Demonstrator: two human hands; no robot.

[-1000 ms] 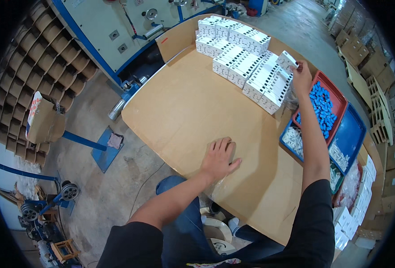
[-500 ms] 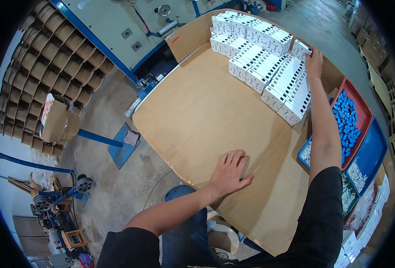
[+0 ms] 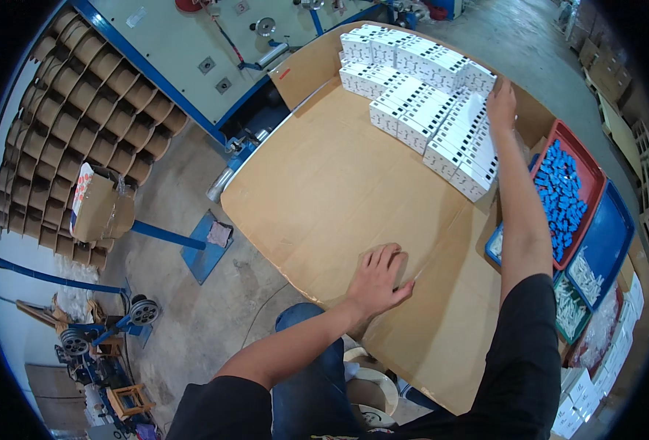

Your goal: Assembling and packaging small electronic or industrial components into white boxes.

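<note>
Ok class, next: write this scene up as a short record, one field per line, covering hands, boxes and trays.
Left hand: empty, palm down, over the cardboard
Right hand: at the right-end box of the raised back row
White boxes: in rows along the far side
Red tray: small blue pieces
Blue tray beside it: white pieces
</note>
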